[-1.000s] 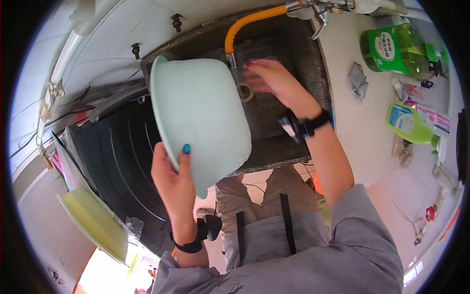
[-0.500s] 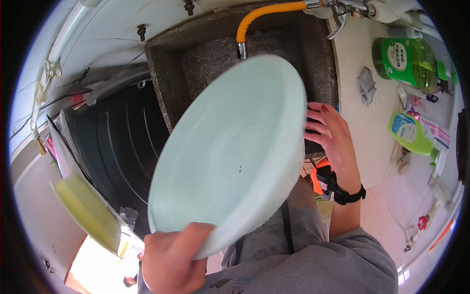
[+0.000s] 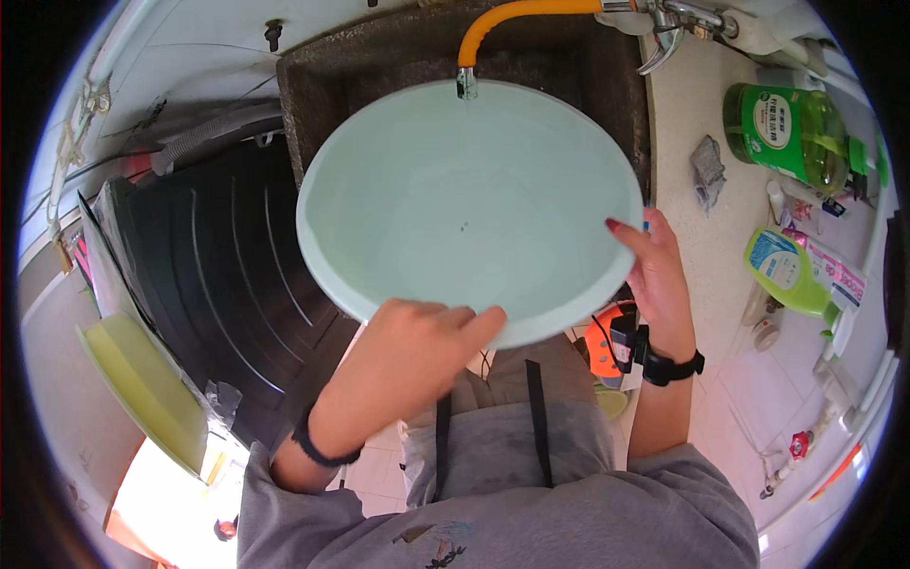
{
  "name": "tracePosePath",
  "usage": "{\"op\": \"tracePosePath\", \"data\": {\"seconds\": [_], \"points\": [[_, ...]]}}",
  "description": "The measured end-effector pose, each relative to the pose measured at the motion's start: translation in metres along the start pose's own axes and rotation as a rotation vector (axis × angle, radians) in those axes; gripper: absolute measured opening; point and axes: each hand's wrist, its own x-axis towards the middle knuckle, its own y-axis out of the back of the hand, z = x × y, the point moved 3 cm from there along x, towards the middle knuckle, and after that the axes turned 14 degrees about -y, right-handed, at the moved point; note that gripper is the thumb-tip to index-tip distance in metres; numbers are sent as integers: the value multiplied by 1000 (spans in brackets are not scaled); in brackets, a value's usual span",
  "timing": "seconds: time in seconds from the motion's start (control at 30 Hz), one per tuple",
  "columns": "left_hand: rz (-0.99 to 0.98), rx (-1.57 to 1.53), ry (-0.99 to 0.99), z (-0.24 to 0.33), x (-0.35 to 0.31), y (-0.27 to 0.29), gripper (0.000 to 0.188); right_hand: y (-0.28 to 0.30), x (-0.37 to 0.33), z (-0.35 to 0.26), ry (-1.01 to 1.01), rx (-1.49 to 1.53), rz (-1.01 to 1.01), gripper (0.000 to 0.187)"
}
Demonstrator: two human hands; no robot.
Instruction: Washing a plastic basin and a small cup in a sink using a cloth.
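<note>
Washbasin: pale green washbasin (image 3: 464,204) over the dark stone sink (image 3: 611,90), under the orange hose (image 3: 502,17).
Fingers: left hand (image 3: 403,346) and right hand (image 3: 659,275) both grasping its rim.
Surface: pale surface (image 3: 684,223) with grey rag (image 3: 708,173), green detergent bottle (image 3: 789,137).
Room: tiled floor (image 3: 379,465), red-handled valve (image 3: 801,443) at right.

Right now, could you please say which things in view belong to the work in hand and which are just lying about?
Seemingly in use: pale green basin, held by left hand and right hand; orange hose; dark sink.
Lying about: green bottle; gray rag; lime bottle.
</note>
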Motion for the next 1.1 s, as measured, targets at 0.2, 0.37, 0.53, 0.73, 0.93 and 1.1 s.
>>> {"op": "tracePosePath", "data": {"seconds": [0.2, 0.37, 0.53, 0.73, 0.93, 1.1], "points": [[239, 148, 53, -59, -21, -88, 42, 1, 47, 54, -24, 49, -30, 42], [285, -80, 284, -86, -32, -114, 67, 12, 73, 86, 101, 109, 92, 39], [1047, -256, 562, -152, -49, -150, 76, 21, 93, 95, -12, 183, 74, 40], [1123, -646, 755, -195, -51, -161, 69, 16, 111, 96, -26, 153, 81, 44], [1108, -502, 857, -208, -52, -155, 63, -5, 92, 77, 132, -60, 375, 42], [1269, -1248, 457, -155, 10, -63, 41, -72, 53, 7, 437, -431, 189, 40]]}}
